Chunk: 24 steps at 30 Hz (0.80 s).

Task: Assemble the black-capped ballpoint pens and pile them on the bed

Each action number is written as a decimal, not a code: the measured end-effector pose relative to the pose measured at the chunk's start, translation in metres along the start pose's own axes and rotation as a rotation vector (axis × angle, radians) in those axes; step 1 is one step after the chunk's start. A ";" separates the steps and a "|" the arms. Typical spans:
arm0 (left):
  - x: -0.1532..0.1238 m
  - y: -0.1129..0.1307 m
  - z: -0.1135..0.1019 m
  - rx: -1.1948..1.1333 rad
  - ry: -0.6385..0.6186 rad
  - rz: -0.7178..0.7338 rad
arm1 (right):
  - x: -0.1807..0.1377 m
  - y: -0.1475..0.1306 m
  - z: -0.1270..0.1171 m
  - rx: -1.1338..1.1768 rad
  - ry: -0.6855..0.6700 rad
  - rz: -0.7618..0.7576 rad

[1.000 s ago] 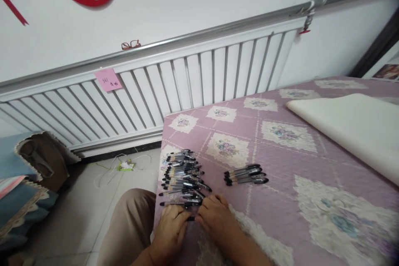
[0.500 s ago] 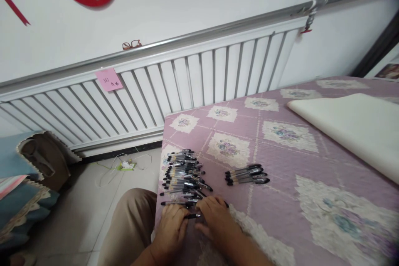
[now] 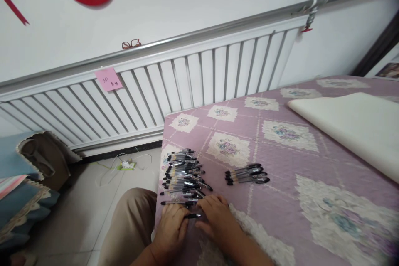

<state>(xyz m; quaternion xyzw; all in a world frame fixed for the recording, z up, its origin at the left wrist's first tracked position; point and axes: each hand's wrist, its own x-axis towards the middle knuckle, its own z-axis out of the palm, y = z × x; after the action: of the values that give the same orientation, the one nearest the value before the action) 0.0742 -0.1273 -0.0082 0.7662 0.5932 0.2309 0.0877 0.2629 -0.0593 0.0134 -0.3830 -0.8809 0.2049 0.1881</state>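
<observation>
My left hand (image 3: 172, 223) is closed around a pen (image 3: 193, 216) near the table's front edge. The pen's dark grip and bare pointed tip stick out to the right, towards my other hand. Just right of that tip, my right hand (image 3: 215, 215) has its fingers curled over; whatever lies inside them is hidden. Beyond both hands, several clear pens with black caps (image 3: 183, 172) lie in a loose column along the table's left edge. A black-capped pen (image 3: 177, 203) lies right against my left fingers. Farther right rests a smaller group of capped pens (image 3: 247, 174).
A purple floral cloth (image 3: 230, 191) covers the table. A folded cream sheet (image 3: 349, 120) lies on its right side. Behind stands a white radiator (image 3: 193, 79) with a pink note (image 3: 108, 79). A power strip (image 3: 126, 165) with cords is on the floor at left.
A dark end that showed beyond my right fingers is now out of sight. My right hand has shifted very slightly; my left hand and the pen groups look the same.
</observation>
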 end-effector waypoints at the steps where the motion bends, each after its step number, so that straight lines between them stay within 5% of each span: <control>1: 0.000 0.000 0.000 0.000 0.002 0.002 | 0.000 0.000 0.000 -0.014 0.000 0.006; 24: 0.003 0.005 -0.006 -0.005 0.002 0.011 | 0.005 0.003 0.000 -0.010 -0.079 0.010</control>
<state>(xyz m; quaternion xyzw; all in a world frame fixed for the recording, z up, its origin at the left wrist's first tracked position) 0.0764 -0.1265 0.0002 0.7691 0.5884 0.2336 0.0876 0.2616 -0.0538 0.0124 -0.3799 -0.8867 0.2166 0.1502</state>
